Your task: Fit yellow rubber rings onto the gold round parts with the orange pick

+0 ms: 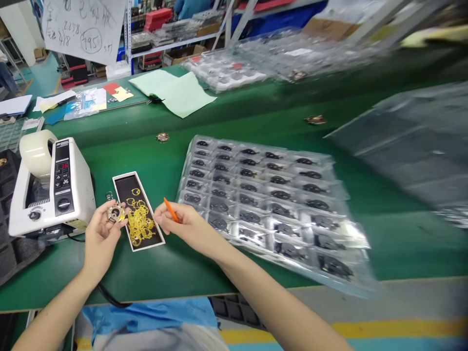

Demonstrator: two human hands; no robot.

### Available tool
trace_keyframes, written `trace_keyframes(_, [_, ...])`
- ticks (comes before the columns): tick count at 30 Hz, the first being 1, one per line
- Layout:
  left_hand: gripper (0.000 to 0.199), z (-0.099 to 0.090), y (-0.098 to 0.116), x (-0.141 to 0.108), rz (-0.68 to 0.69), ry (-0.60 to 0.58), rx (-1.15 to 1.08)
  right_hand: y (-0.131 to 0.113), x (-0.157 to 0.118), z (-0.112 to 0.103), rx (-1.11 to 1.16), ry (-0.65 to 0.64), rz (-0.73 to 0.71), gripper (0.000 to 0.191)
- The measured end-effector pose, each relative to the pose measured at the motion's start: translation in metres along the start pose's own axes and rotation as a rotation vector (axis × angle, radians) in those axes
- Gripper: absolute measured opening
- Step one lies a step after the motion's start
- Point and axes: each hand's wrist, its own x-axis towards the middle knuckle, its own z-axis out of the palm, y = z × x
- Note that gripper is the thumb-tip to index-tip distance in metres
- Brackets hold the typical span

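Observation:
Between the fingertips of my left hand (104,231) is a small round metal part (116,213), held over the left edge of a white-rimmed box (158,240). The box has a dark bottom and a pile of yellow rings (141,224). My right hand (179,222) grips an orange pointed tool (170,210) at the box's right edge, its lower end hidden by the fingers. Right of that hand lies a clear plastic tray (268,195) with rows of black parts in its pockets.
A white tape dispenser (78,185) stands at the left, beside a dark tray (10,214). Small metal parts (163,137) (315,120) lie farther back on the green table (234,117). Grey plastic sheeting (413,141) is at the right, and green paper (183,92) at the back.

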Motion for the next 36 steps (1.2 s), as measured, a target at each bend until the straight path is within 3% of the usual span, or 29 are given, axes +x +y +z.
trace_keyframes(4, [0.037, -0.001, -0.001, 0.001, -0.026, -0.014, -0.014, -0.007, -0.006, -0.026, -0.153, 0.237, -0.109, 0.016])
trace_keyframes(6, [0.037, -0.001, -0.001, 0.001, -0.029, -0.015, -0.017, -0.004, -0.006, -0.059, -0.359, 0.414, -0.192, 0.015])
trace_keyframes(8, [0.038, -0.002, 0.001, 0.0, -0.029, -0.02, -0.028, 0.003, -0.003, -0.103, -0.655, 0.612, -0.308, 0.012])
trace_keyframes(9, [0.038, -0.002, 0.001, 0.0, -0.031, -0.027, -0.037, 0.008, 0.0, -0.127, -0.805, 0.653, -0.352, 0.011])
trace_keyframes(11, [0.039, -0.002, 0.001, -0.001, -0.04, -0.049, -0.053, 0.019, 0.005, -0.174, -1.026, 0.507, -0.351, 0.013])
trace_keyframes(12, [0.039, -0.002, 0.001, -0.001, -0.049, -0.062, -0.06, 0.025, 0.007, -0.194, -1.078, 0.372, -0.351, 0.017])
trace_keyframes(14, [0.04, -0.003, 0.001, 0.0, -0.074, -0.086, -0.075, 0.036, 0.008, -0.224, -1.106, 0.269, -0.349, 0.024])
trace_keyframes(18, [0.042, -0.003, 0.002, 0.001, -0.134, -0.115, -0.116, 0.051, 0.007, -0.244, -1.168, 0.124, -0.434, 0.033])
trace_keyframes(22, [0.041, -0.002, 0.004, 0.002, -0.161, -0.126, -0.141, 0.057, 0.006, -0.242, -1.194, 0.101, -0.554, 0.038])
trace_keyframes(26, [0.039, -0.003, 0.004, 0.001, -0.188, -0.144, -0.17, 0.057, 0.007, -0.238, -1.165, 0.203, -0.618, 0.044])
trace_keyframes(28, [0.038, -0.004, 0.003, 0.001, -0.192, -0.151, -0.183, 0.054, 0.006, -0.225, -1.157, 0.266, -0.635, 0.04])
trace_keyframes(30, [0.039, -0.004, 0.002, 0.001, -0.191, -0.174, -0.188, 0.047, 0.005, -0.197, -1.132, 0.343, -0.638, 0.03])
trace_keyframes(33, [0.039, -0.005, -0.001, 0.001, -0.174, -0.233, -0.181, 0.026, 0.002, -0.125, -0.919, 0.52, -0.619, 0.013])
trace_keyframes(36, [0.041, -0.004, -0.002, 0.002, -0.148, -0.274, -0.158, 0.001, 0.002, -0.046, -0.605, 0.418, -0.621, 0.014])
